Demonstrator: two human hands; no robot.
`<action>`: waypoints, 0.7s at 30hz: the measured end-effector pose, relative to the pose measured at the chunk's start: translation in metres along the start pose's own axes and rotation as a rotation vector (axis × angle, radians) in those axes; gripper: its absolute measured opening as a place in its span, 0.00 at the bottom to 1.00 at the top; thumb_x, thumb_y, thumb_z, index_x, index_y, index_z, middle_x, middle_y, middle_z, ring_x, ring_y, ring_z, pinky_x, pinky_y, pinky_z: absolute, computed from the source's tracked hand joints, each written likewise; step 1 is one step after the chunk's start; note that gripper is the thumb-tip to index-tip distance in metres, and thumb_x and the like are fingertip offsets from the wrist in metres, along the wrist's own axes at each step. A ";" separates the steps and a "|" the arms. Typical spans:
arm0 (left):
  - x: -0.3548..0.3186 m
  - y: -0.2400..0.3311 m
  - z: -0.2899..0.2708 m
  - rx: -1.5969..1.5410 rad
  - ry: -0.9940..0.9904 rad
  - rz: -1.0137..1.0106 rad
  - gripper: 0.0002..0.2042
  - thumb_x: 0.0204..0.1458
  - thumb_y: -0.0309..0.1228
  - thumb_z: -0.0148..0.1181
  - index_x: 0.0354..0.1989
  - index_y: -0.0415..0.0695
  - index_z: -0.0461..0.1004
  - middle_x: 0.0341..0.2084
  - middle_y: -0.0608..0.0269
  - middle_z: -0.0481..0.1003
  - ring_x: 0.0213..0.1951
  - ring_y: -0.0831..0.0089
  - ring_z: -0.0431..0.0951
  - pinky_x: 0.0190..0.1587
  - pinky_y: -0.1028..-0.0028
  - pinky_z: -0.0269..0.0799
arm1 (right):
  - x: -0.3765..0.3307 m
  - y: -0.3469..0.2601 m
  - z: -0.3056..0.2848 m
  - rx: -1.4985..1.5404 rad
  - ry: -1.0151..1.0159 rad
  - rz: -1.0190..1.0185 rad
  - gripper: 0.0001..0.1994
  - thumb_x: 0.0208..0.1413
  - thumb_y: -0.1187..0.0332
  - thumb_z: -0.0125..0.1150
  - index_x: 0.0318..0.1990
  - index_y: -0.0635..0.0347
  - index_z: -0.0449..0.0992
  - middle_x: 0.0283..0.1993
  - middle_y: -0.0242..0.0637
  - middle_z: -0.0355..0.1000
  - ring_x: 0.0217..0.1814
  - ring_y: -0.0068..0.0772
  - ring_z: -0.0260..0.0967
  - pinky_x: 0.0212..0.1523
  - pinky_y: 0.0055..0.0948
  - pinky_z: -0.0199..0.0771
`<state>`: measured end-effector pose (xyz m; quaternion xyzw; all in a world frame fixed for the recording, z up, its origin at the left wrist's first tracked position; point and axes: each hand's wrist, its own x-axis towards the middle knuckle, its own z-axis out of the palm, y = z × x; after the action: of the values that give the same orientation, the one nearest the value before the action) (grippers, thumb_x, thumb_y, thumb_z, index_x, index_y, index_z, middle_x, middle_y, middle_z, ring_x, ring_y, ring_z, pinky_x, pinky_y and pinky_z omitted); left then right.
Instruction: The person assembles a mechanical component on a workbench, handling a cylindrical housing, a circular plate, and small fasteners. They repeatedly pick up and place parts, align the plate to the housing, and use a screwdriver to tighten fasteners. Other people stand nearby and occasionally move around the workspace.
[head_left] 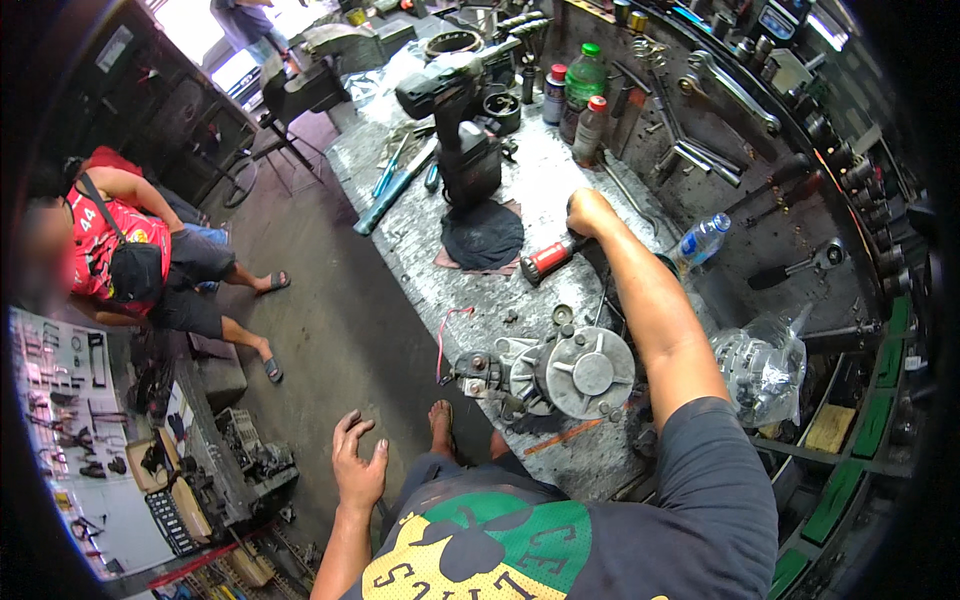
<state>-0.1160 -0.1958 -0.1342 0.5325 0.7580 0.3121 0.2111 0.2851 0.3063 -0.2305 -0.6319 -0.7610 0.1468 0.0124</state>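
the red-and-black power tool (548, 256) lies on its side on the grey workbench (420, 240), just right of a dark round cloth (483, 235) and above the alternator (565, 372) that sits at the bench's near edge. the right hand (588, 212) is closed around the tool's rear end, arm stretched out over the bench; how firmly it grips is hard to tell, since the fingers are turned away from the camera. the left hand (358, 462) hangs free beside the body, fingers spread and loose, holding nothing.

to lift the tool cleanly, it seems best to take a full wrap on the handle, raise it straight up and keep its trailing lead clear of the alternator and the small loose parts beside it. the idle hand could steady the alternator housing.

further back stand a large black cordless tool (462, 130), a green bottle (583, 80) and smaller bottles; wrenches (730, 90) hang on the rear wall, a clear water bottle (703, 240) lies to the right. another person (150, 260) sits on the floor to the left.
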 end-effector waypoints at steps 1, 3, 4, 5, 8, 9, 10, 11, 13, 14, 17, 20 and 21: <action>0.000 0.001 0.001 -0.005 0.000 0.002 0.19 0.53 0.24 0.72 0.55 0.41 0.82 0.65 0.45 0.76 0.67 0.46 0.77 0.70 0.54 0.72 | -0.001 -0.001 0.001 0.019 -0.025 -0.023 0.11 0.52 0.76 0.65 0.41 0.62 0.91 0.46 0.58 0.85 0.53 0.57 0.86 0.57 0.48 0.84; 0.004 0.004 0.004 -0.024 0.002 0.017 0.19 0.53 0.24 0.72 0.55 0.41 0.82 0.65 0.45 0.76 0.66 0.46 0.77 0.69 0.54 0.73 | -0.006 -0.003 -0.004 0.036 0.016 -0.049 0.13 0.51 0.77 0.64 0.43 0.60 0.90 0.46 0.58 0.85 0.52 0.58 0.86 0.57 0.48 0.84; 0.007 0.006 0.006 -0.045 -0.007 0.027 0.19 0.54 0.25 0.72 0.55 0.41 0.82 0.65 0.45 0.76 0.66 0.47 0.77 0.68 0.55 0.74 | -0.010 -0.004 -0.013 0.116 0.076 -0.067 0.13 0.51 0.76 0.65 0.44 0.60 0.90 0.46 0.57 0.85 0.51 0.58 0.86 0.56 0.48 0.84; 0.010 0.008 0.007 -0.067 -0.020 0.039 0.18 0.55 0.25 0.72 0.55 0.41 0.82 0.65 0.46 0.76 0.66 0.48 0.77 0.68 0.56 0.74 | -0.018 -0.007 -0.024 0.184 0.137 -0.061 0.14 0.52 0.75 0.66 0.45 0.60 0.90 0.47 0.57 0.85 0.51 0.57 0.86 0.56 0.47 0.84; 0.027 0.018 0.016 -0.148 -0.094 0.094 0.18 0.56 0.27 0.73 0.56 0.41 0.82 0.64 0.48 0.77 0.65 0.52 0.79 0.66 0.58 0.76 | -0.063 -0.018 -0.089 0.451 0.254 0.013 0.14 0.56 0.73 0.70 0.49 0.62 0.89 0.45 0.51 0.88 0.47 0.44 0.88 0.53 0.40 0.85; 0.035 0.022 0.020 -0.176 -0.134 0.114 0.18 0.56 0.27 0.73 0.56 0.41 0.83 0.64 0.48 0.78 0.65 0.52 0.79 0.66 0.58 0.76 | -0.088 -0.024 -0.119 0.587 0.330 -0.086 0.13 0.57 0.74 0.70 0.49 0.63 0.88 0.44 0.46 0.88 0.46 0.36 0.86 0.52 0.36 0.84; 0.046 0.026 0.024 -0.206 -0.171 0.138 0.18 0.56 0.28 0.73 0.55 0.40 0.83 0.64 0.48 0.78 0.65 0.53 0.79 0.66 0.59 0.76 | -0.120 -0.031 -0.151 0.688 0.365 -0.036 0.12 0.59 0.75 0.70 0.49 0.65 0.88 0.44 0.42 0.88 0.45 0.29 0.84 0.50 0.33 0.83; 0.057 0.032 0.028 -0.219 -0.225 0.188 0.23 0.55 0.30 0.74 0.60 0.40 0.80 0.66 0.48 0.76 0.66 0.53 0.78 0.67 0.58 0.75 | -0.154 -0.041 -0.184 0.715 0.452 -0.210 0.11 0.60 0.78 0.69 0.49 0.66 0.88 0.44 0.40 0.88 0.44 0.26 0.82 0.49 0.31 0.82; 0.079 0.049 0.041 -0.250 -0.315 0.293 0.32 0.53 0.33 0.77 0.67 0.40 0.76 0.68 0.47 0.74 0.68 0.52 0.76 0.70 0.57 0.73 | -0.233 -0.074 -0.234 0.720 0.536 -0.322 0.10 0.60 0.81 0.69 0.48 0.67 0.88 0.44 0.38 0.87 0.44 0.26 0.81 0.47 0.29 0.82; 0.090 0.059 0.048 -0.265 -0.348 0.350 0.36 0.52 0.34 0.78 0.70 0.40 0.74 0.69 0.46 0.73 0.69 0.51 0.75 0.72 0.56 0.71 | -0.273 -0.097 -0.246 0.730 0.553 -0.419 0.09 0.61 0.81 0.69 0.48 0.66 0.88 0.44 0.40 0.87 0.44 0.28 0.83 0.47 0.29 0.82; 0.119 0.091 0.065 -0.338 -0.406 0.548 0.50 0.45 0.41 0.83 0.79 0.44 0.64 0.74 0.41 0.68 0.76 0.46 0.67 0.78 0.55 0.62 | -0.366 -0.180 -0.237 0.601 0.384 -0.509 0.09 0.60 0.80 0.69 0.47 0.64 0.87 0.43 0.45 0.86 0.45 0.39 0.86 0.50 0.33 0.84; 0.141 0.119 0.080 -0.449 -0.529 0.671 0.46 0.46 0.40 0.84 0.75 0.45 0.68 0.70 0.46 0.73 0.73 0.49 0.72 0.76 0.56 0.66 | -0.386 -0.242 -0.198 0.455 0.372 -0.558 0.11 0.57 0.78 0.70 0.48 0.62 0.86 0.45 0.48 0.84 0.47 0.52 0.84 0.51 0.43 0.85; 0.147 0.125 0.084 -0.493 -0.563 0.720 0.40 0.48 0.39 0.83 0.70 0.46 0.72 0.64 0.49 0.78 0.67 0.51 0.78 0.70 0.57 0.72 | -0.383 -0.252 -0.186 0.425 0.397 -0.490 0.11 0.57 0.77 0.71 0.48 0.62 0.86 0.45 0.48 0.84 0.47 0.53 0.84 0.51 0.44 0.84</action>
<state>-0.0277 -0.0071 -0.1056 0.7572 0.3445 0.3789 0.4054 0.1589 -0.0648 0.0718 -0.4305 -0.8250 0.1688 0.3250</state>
